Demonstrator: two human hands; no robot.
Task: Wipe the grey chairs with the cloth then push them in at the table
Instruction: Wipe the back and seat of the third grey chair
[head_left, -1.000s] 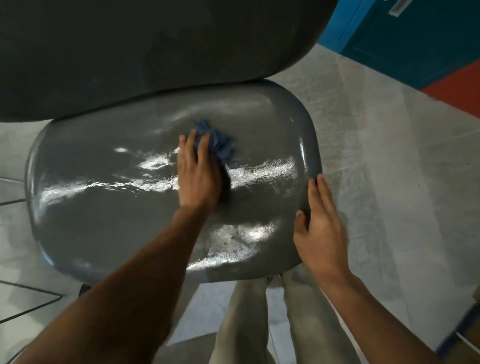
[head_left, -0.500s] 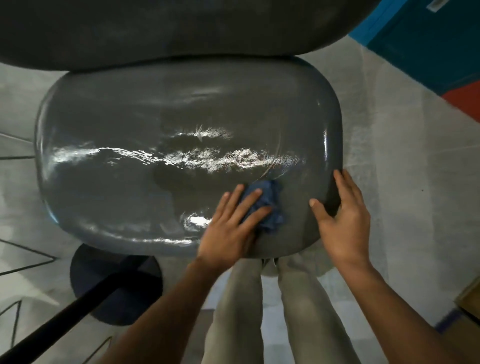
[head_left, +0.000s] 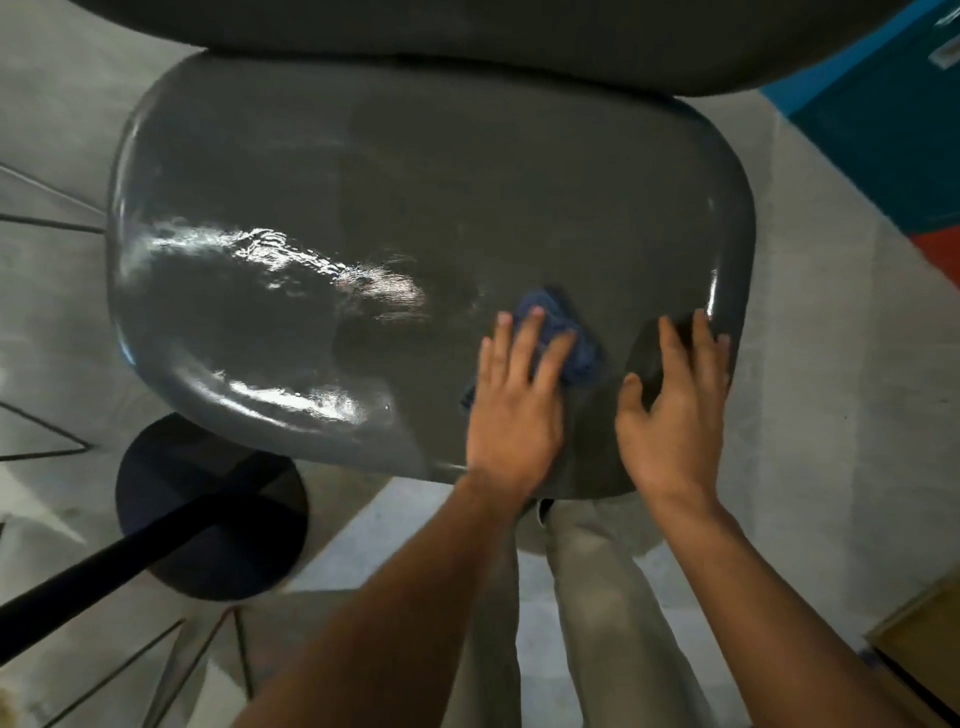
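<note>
One grey chair (head_left: 415, 218) fills the view, its glossy seat catching streaks of light, the backrest (head_left: 467, 36) at the far side. One blue cloth (head_left: 563, 338) lies bunched on the seat near the front right corner, pressed flat under the straight fingers of the left hand (head_left: 514, 410). Just right of the cloth, the right hand (head_left: 675, 410) rests on the seat's corner, fingers spread and relaxed, grasping nothing. Below the seat's front edge stands a round black base (head_left: 208, 509) on the pale floor (head_left: 831, 415).
</note>
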